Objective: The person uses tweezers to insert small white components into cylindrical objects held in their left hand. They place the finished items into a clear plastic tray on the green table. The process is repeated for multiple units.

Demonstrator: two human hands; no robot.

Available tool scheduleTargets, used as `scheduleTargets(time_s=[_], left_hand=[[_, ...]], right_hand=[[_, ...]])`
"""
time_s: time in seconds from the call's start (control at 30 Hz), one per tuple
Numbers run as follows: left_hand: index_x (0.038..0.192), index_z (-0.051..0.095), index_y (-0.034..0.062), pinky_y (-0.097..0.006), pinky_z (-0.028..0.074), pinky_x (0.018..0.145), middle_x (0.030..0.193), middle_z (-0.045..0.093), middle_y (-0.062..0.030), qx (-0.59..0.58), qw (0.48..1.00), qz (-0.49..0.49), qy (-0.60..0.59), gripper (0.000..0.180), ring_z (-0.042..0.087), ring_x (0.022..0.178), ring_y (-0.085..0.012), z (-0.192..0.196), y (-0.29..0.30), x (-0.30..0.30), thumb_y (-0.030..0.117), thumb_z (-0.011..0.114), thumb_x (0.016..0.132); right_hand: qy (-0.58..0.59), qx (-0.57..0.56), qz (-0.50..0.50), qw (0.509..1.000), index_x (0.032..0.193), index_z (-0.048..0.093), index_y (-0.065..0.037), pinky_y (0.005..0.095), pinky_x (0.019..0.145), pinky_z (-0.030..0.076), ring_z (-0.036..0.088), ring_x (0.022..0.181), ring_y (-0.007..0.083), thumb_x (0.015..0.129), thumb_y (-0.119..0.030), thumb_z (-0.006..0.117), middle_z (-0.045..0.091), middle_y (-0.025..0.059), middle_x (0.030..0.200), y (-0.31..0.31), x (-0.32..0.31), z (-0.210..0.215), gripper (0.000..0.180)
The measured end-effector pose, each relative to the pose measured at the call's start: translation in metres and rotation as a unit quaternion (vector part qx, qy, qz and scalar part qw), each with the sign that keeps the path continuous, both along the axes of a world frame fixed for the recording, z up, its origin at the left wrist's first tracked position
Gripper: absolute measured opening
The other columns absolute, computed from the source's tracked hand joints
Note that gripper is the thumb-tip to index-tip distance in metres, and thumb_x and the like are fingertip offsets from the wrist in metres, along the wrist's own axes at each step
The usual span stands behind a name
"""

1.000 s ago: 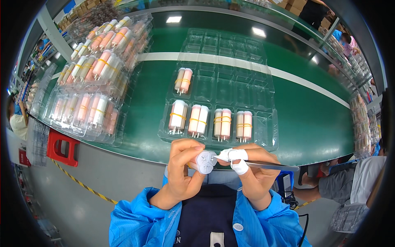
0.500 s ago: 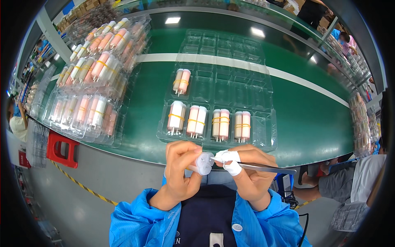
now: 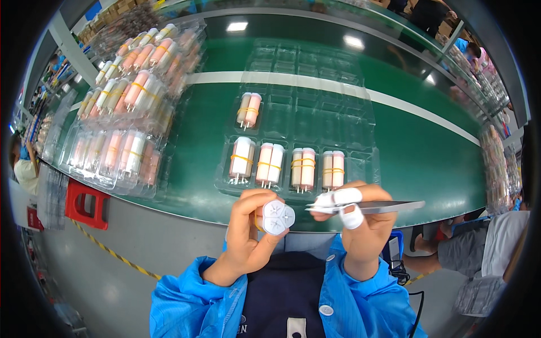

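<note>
My left hand [image 3: 247, 232] is closed round a banded bundle of cylinders [image 3: 275, 218], tipped so that three white end caps with star-shaped slits face up. To its right, my right hand [image 3: 369, 228] grips metal tweezers [image 3: 394, 207] between thumb and forefinger, both wrapped in white covers. The tweezers' tips point left toward the caps, with a gap between them. Just beyond both hands lies a clear plastic tray [image 3: 360, 146]. Several pink, beige and white cylinder bundles [image 3: 269, 165], each with a yellow band, fill part of its near row; another bundle [image 3: 248, 110] sits behind at left.
Stacked clear trays full of similar bundles [image 3: 135, 96] stand on the green table [image 3: 422, 163] at left. A red plastic stool [image 3: 86, 204] is on the floor at left. At right, a seated person's leg [image 3: 431, 263] comes close, near a blue bin [image 3: 396, 239].
My right hand has drawn the tweezers up and to the right, away from the bundle. My left hand has turned the caps more toward me.
</note>
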State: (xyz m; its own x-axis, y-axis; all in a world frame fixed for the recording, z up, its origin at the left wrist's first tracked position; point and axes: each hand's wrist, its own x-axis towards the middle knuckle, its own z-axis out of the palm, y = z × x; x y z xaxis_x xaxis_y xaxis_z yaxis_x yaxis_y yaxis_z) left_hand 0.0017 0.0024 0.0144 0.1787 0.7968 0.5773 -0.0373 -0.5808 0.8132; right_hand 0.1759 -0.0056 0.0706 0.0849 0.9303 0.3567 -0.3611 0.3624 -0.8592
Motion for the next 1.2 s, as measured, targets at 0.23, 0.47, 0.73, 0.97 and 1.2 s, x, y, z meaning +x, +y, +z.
scheduleTargets(time_s=[0.23, 0.47, 0.73, 0.97, 1.2], left_hand=[[0.125, 0.037, -0.0007, -0.034, 0.051, 0.074, 0.105, 0.054, -0.0157, -0.172, 0.971, -0.073, -0.152, 0.048, 0.057, 0.087, -0.0199, 0.006, -0.007, 0.005, 0.020, 0.061, 0.090], [0.133, 0.032, -0.0007, -0.034, 0.051, 0.080, 0.112, 0.052, -0.0142, -0.223, 0.936, -0.169, -0.216, 0.048, 0.055, 0.096, -0.0176, 0.007, -0.006, 0.001, 0.015, 0.056, 0.094], [0.136, 0.029, 0.0011, -0.034, 0.051, 0.079, 0.111, 0.053, -0.0149, -0.245, 0.924, -0.206, -0.208, 0.049, 0.056, 0.094, -0.0186, 0.004, -0.005, -0.002, 0.021, 0.051, 0.096], [0.137, 0.028, 0.0024, -0.034, 0.050, 0.079, 0.111, 0.052, -0.0144, -0.263, 0.918, -0.217, -0.203, 0.050, 0.056, 0.094, -0.0184, 0.006, -0.006, -0.003, 0.027, 0.049, 0.098], [0.137, 0.028, 0.0013, -0.034, 0.050, 0.080, 0.113, 0.053, -0.0147, -0.263, 0.922, -0.213, -0.189, 0.052, 0.055, 0.094, -0.0177, 0.008, -0.007, -0.002, 0.030, 0.047, 0.098]], right_hand=[[-0.028, 0.022, -0.010, 0.999, 0.094, 0.065, 0.005, 0.0326, 0.073, 0.053, 0.065, 0.080, 0.0213, 0.082, 0.002, 0.064, 0.066, 0.0171, 0.088, -0.002, 0.000, -0.013, 0.013], [-0.057, 0.014, -0.004, 0.998, 0.095, 0.067, 0.003, 0.0300, 0.071, 0.051, 0.064, 0.079, 0.0189, 0.080, 0.000, 0.066, 0.067, 0.0150, 0.088, -0.003, -0.002, -0.016, 0.016], [-0.070, 0.015, -0.005, 0.997, 0.096, 0.067, 0.002, 0.0292, 0.071, 0.050, 0.064, 0.078, 0.0180, 0.080, -0.001, 0.066, 0.067, 0.0138, 0.086, -0.003, -0.004, -0.015, 0.016], [-0.062, 0.018, 0.001, 0.998, 0.096, 0.066, 0.003, 0.0293, 0.070, 0.051, 0.064, 0.078, 0.0178, 0.080, -0.001, 0.066, 0.067, 0.0137, 0.085, -0.004, -0.005, -0.014, 0.016], [-0.075, 0.034, 0.000, 0.997, 0.096, 0.066, 0.002, 0.0295, 0.068, 0.052, 0.065, 0.076, 0.0177, 0.081, -0.002, 0.067, 0.067, 0.0139, 0.085, -0.003, -0.004, -0.015, 0.016]])
